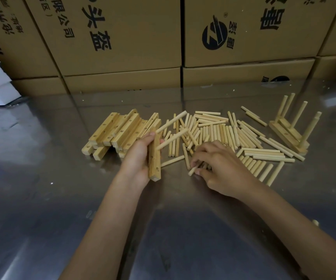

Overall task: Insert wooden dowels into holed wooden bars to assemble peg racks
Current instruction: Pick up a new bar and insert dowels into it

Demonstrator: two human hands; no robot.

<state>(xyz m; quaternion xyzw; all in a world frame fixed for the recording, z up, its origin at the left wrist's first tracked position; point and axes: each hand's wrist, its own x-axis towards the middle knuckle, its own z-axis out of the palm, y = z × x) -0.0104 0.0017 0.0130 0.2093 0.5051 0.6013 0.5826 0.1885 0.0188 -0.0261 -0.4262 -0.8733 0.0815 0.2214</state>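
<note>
My left hand (141, 156) holds a bar (154, 158) with two dowels (171, 121) seated. My right hand (221, 168) seems to have a narrow grip on one loose dowel (193, 170) on the bench (62, 199). Lift it clear, align with the bar's near hole, push straight.

The dowels (213, 132) and bars (118, 130) were pale yellow wood; the boxes (122, 33) were brown with black print.
</note>
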